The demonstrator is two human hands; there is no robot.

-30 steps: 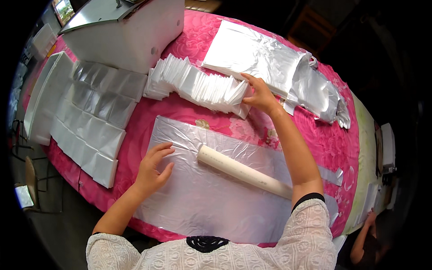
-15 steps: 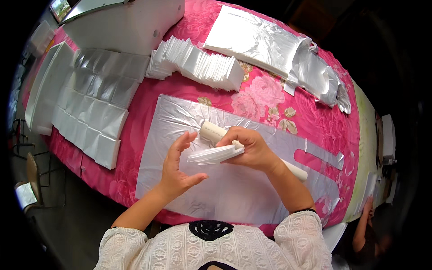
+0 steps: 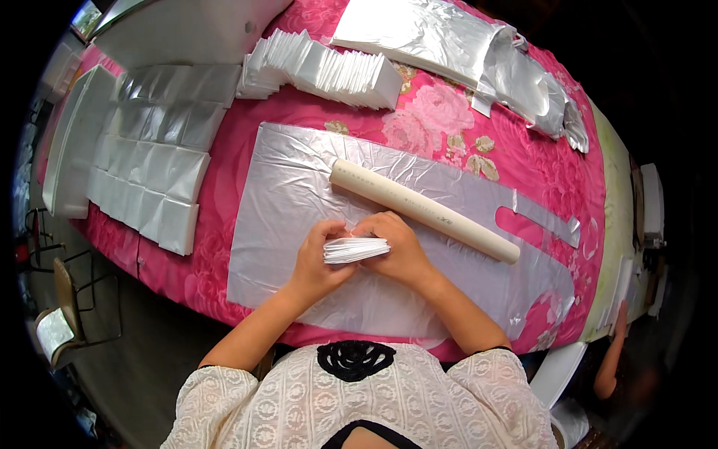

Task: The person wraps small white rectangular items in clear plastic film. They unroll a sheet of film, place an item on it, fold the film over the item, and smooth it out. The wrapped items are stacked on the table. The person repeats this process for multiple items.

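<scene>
Between my two hands is a small stack of folded white plastic packets [image 3: 356,250], its layered edges turned toward me. My left hand [image 3: 320,262] wraps round the stack's left end, and my right hand [image 3: 400,251] closes on its right end. Beneath them a flat translucent plastic bag [image 3: 284,224] with a cut-out handle lies spread on the table. Just beyond my right hand, a cream-coloured plastic pipe [image 3: 422,209] rests slantwise across the bag.
Behind the bag stands a long row of folded white packets [image 3: 321,71]. More packets lie in rows [image 3: 149,161] at left, beside a white foam-like panel [image 3: 75,142]. A pile of silvery plastic bags [image 3: 419,41] occupies the far right. Another person's arm [image 3: 612,359] shows at the right edge.
My left hand has closed in on the stack, which my right hand alone held before. Both hands have drawn off the pipe, now fully in sight. The whole view has shifted somewhat.
</scene>
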